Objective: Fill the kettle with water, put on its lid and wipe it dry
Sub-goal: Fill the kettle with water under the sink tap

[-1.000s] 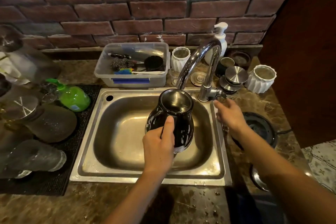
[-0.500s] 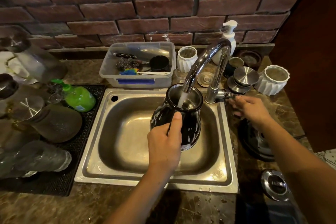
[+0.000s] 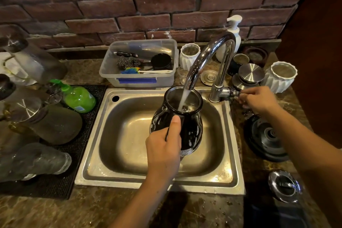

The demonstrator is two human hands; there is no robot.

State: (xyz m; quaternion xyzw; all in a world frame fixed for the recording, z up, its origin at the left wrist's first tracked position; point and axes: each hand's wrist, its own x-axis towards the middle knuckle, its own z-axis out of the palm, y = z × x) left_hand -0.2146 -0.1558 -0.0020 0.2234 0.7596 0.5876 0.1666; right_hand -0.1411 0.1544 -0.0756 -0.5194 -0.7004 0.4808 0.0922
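Note:
A black kettle [image 3: 192, 127] with a steel inside hangs over the steel sink [image 3: 229, 172], its open mouth under the chrome tap [image 3: 207, 57]. Water runs from the spout into it. My left hand [image 3: 163, 151] grips the kettle's handle, thumb up along it. My right hand [image 3: 259, 99] pinches the tap's small side lever. The kettle's chrome lid [image 3: 285, 186] with a black knob lies on the counter at the right, in front of the black kettle base [image 3: 264, 139].
Behind the sink stand a clear tub [image 3: 138, 79] of scrubbers, white ribbed cups [image 3: 281, 76], steel lids and a soap pump [image 3: 234, 29]. A green soap bottle [image 3: 79, 99] and glass jars lie on a black mat at the left. A dark cloth [image 3: 275, 214] lies bottom right.
The water came on and now pours into the kettle. My right hand stays at the tap lever. The view has shifted, so the lid shows on the counter.

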